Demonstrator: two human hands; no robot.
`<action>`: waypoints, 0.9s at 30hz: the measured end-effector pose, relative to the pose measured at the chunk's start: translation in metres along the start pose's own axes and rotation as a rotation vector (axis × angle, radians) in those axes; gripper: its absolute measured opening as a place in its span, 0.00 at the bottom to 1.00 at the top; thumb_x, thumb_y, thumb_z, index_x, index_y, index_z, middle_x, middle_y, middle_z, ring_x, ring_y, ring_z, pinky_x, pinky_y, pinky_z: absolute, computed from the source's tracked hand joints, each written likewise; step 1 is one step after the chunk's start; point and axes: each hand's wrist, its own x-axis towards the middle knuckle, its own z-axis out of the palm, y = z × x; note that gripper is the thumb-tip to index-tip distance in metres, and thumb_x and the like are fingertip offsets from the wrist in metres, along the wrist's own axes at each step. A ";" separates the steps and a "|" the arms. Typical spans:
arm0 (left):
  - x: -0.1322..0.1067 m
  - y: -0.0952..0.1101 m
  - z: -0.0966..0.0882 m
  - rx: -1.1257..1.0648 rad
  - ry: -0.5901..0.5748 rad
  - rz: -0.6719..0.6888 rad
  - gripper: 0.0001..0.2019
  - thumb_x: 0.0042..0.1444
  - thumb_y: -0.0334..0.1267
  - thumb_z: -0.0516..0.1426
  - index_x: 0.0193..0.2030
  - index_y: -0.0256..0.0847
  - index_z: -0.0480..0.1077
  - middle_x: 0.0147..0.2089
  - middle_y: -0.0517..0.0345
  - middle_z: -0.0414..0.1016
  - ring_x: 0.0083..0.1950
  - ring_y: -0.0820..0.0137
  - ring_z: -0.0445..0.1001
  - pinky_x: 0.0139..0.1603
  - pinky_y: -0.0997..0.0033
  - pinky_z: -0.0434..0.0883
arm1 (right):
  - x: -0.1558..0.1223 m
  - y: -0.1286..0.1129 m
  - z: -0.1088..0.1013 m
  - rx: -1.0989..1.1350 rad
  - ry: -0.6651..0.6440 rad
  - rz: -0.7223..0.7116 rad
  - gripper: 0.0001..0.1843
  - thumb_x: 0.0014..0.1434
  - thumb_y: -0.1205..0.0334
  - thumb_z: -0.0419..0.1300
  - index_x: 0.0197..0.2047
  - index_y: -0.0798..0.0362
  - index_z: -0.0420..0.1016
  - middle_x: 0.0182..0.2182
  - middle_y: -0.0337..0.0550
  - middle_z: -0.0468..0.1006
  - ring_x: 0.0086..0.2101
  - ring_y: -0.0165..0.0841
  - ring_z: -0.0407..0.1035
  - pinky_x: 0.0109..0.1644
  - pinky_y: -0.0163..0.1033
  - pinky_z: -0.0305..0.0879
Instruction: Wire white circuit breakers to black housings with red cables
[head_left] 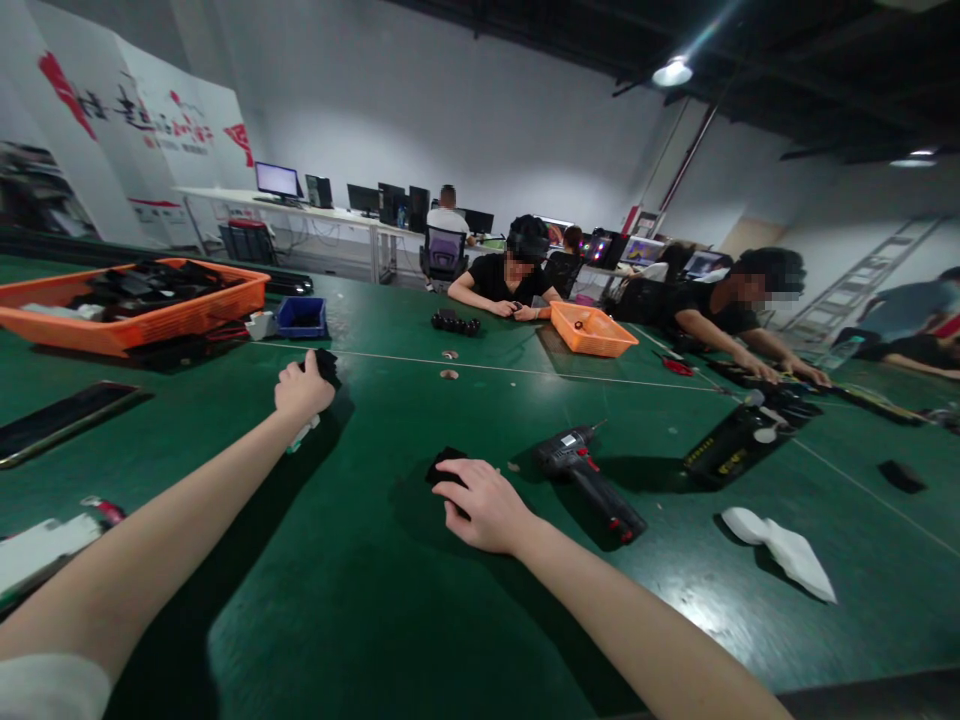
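Green felt counter (360,600) in a workshop hall, desks with monitors along the far wall. Left hand (304,388) is out at 10 o'clock, fist closed around a small black piece (327,365) that pokes out past the knuckles. A pale stub (304,435) shows under the wrist, too blurred to say what it is.

Right hand (484,505) is near centre, palm down, fingers draped over a flat black piece (442,467) lying on the felt. It probably steadies the piece against the counter, but I cannot tell whether the fingers pinch it or only rest on it.

Cordless screwdriver (589,480) lies on its side just beside the right hand at 3 o'clock, bit pointing away, likely parked within easy reach. White cloth (780,550) at 4 o'clock, black tool case (731,445) beyond it.

Large orange tray (112,325) of dark parts at 10 o'clock, with a blue bin (301,318) just beside it. Smaller orange tray (592,330) at 1 o'clock sits between two co-workers (510,280), whose own hands are busy across the counter, well apart from this person's. Dark flat panel (60,420) at 9 o'clock near the edge.
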 end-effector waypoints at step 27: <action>0.001 -0.003 0.012 0.175 -0.041 0.347 0.36 0.57 0.31 0.48 0.74 0.39 0.47 0.77 0.47 0.44 0.75 0.56 0.44 0.67 0.51 0.56 | 0.003 -0.001 0.002 0.027 -0.015 0.036 0.10 0.60 0.70 0.58 0.45 0.54 0.75 0.56 0.54 0.73 0.56 0.43 0.67 0.57 0.53 0.68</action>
